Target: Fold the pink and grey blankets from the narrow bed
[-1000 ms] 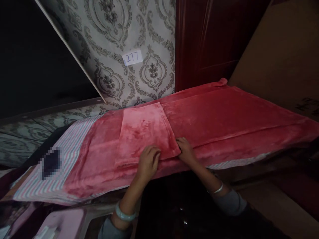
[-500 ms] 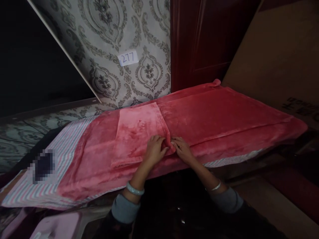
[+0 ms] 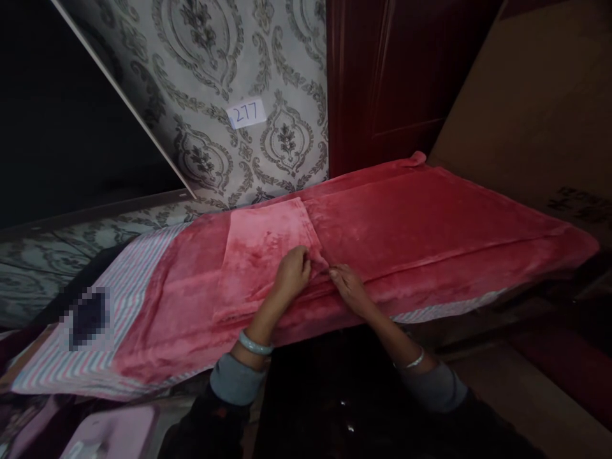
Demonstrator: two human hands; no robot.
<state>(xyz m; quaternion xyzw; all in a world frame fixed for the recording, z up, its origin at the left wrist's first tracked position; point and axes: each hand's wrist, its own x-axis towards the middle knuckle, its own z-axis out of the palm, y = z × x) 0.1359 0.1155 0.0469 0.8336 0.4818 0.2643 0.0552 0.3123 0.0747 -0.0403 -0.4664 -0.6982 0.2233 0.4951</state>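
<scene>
Plush pink cloth (image 3: 262, 233): right hand (image 3: 349, 288) pinches its near right corner between thumb and fingers. Left hand (image 3: 292, 274), apart from the right, lies curled over the same end; cannot tell whether it grips. Cloth lies flat on the red blanket (image 3: 406, 217), bunched only between the hands. Judgement: keep both hands low, draw the edge straight, smooth the bunching without dragging the blanket. Beyond, left: striped sheet (image 3: 136, 274) under the blanket.
</scene>
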